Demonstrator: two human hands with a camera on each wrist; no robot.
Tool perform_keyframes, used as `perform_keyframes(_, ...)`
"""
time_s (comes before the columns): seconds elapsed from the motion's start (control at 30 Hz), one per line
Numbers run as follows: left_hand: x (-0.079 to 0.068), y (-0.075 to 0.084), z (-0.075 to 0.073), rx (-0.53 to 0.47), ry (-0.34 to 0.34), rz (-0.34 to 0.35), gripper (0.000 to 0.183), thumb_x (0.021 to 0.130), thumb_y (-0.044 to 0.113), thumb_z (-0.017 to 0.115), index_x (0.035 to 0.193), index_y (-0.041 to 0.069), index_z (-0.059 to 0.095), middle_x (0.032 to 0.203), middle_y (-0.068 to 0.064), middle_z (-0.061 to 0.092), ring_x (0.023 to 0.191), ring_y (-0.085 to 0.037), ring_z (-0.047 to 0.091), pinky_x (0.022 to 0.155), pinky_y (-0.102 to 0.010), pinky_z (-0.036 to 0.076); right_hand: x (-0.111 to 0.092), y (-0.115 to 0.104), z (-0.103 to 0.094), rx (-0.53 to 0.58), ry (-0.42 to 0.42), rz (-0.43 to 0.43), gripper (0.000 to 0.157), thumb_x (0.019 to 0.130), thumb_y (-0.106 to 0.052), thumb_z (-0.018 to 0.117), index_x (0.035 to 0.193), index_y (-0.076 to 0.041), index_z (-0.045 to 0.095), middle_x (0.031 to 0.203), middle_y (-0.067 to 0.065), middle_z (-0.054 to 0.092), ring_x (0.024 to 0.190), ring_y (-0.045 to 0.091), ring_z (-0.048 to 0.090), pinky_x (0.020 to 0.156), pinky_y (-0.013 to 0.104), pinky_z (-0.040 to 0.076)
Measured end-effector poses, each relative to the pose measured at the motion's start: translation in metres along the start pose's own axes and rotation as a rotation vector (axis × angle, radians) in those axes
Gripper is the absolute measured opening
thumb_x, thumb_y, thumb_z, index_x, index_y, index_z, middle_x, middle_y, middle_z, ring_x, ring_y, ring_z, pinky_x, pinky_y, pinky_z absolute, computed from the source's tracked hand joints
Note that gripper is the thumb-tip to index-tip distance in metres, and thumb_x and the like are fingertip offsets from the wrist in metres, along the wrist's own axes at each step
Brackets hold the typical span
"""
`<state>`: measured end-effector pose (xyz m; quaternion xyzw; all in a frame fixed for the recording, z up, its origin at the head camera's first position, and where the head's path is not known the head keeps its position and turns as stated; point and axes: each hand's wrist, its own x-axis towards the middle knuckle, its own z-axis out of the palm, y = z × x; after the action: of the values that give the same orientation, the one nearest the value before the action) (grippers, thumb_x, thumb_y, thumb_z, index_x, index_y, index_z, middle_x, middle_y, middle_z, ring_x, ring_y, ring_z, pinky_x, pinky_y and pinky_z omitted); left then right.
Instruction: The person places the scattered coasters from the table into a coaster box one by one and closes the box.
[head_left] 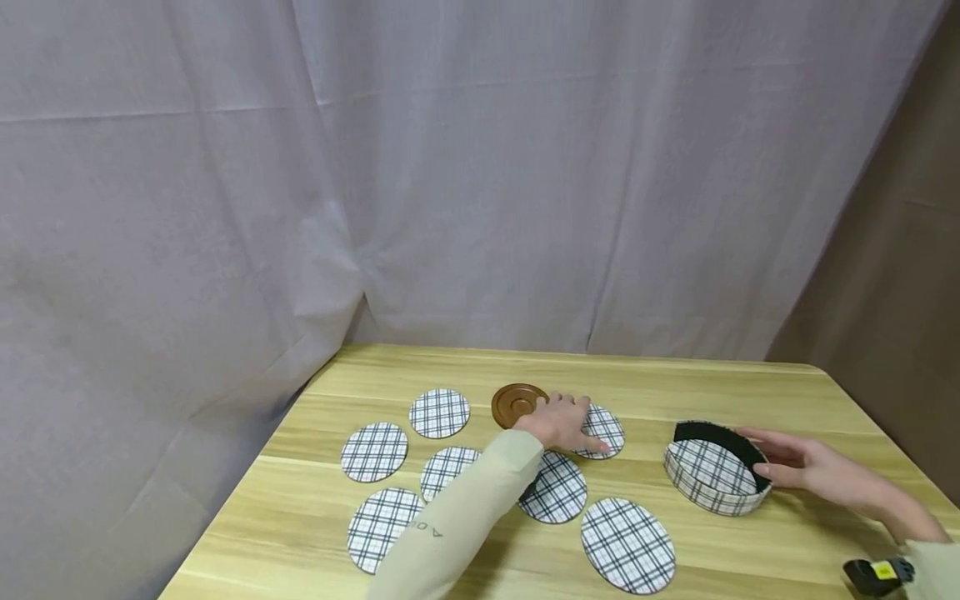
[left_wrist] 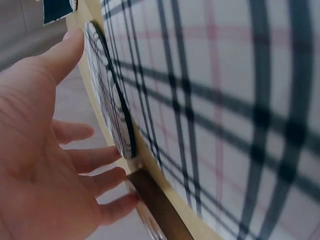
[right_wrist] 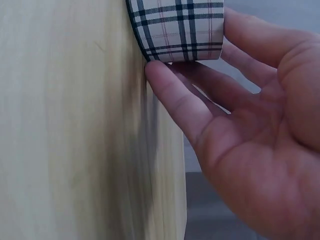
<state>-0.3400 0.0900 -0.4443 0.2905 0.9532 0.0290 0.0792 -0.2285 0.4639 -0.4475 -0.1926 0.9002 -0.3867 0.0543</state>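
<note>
While the left hand (head_left: 558, 423) spreads loosely over a plaid coaster (head_left: 607, 429) beside a brown saucer (head_left: 516, 406), the right hand (head_left: 813, 468) grips a round plaid holder (head_left: 703, 493).

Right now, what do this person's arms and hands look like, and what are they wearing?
The left hand and right hand are bare. The left sleeve is pale cream and reaches the wrist, with small dark letters I can't fully read. The right sleeve, mostly out of view, is similarly pale; a small black gadget with a yellow patch shows beside it.
</note>
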Motion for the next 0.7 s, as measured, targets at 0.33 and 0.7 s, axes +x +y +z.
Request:
perform_keyframes(0.33, 0.001, 0.01, 0.001, 0.048, 0.029, -0.035, 0.099, 0.073, 0.078, 0.063, 0.154, 0.031, 0.028, 0.146, 0.0, 0.043, 0.134, -0.02, 0.039, 0.112, -0.042, 0.034, -0.004, 0.004, -0.002, 0.167, -0.083, 0.046, 0.055, 0.101, -0.008, 0.052, 0.151, 0.001, 0.03, 0.132, -0.039, 0.043, 0.117, -0.017, 0.047, 0.085, 0.017, 0.052)
perform_keyframes(0.7, 0.006, 0.01, -0.007, 0.003, 0.179, -0.053, 0.074, 0.077, 0.064, 0.071, 0.135, 0.023, 0.052, 0.117, 0.001, 0.056, 0.106, -0.015, 0.047, 0.088, -0.025, 0.043, -0.003, 0.005, -0.002, 0.204, -0.091, 0.061, 0.056, 0.1, -0.008, 0.053, 0.15, 0.003, 0.03, 0.13, -0.04, 0.044, 0.116, -0.017, 0.046, 0.086, 0.014, 0.049)
